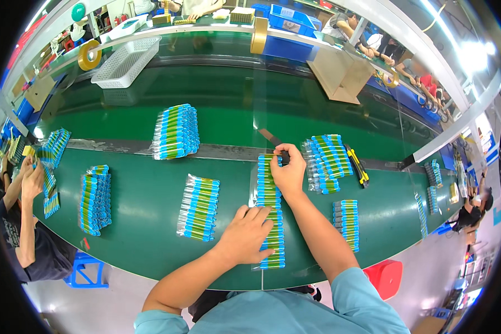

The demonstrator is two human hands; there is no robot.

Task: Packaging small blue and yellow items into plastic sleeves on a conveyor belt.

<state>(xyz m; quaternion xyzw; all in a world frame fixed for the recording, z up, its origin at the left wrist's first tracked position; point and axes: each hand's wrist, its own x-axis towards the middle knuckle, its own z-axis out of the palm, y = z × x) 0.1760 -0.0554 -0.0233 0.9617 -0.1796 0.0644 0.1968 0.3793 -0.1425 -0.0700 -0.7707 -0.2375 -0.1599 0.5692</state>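
A long clear sleeve of blue-and-green tubes point(269, 192) lies lengthwise on the green table point(145, 222) in front of me. My left hand point(249, 234) lies flat on its near half, fingers spread. My right hand point(288, 170) rests on its far end, and its fingertips pinch a small dark object point(284, 153) at the sleeve's top edge. What that object is, I cannot tell. A dark flat strip point(269, 136) lies just beyond it.
More packs of tubes lie around: one left of my hands point(199, 207), one farther left point(95, 199), one on the belt point(176, 132), two at right point(327, 161) point(347, 222). A yellow utility knife point(358, 165) lies at right. A person point(25, 222) works at left. A white basket point(126, 61) stands far back.
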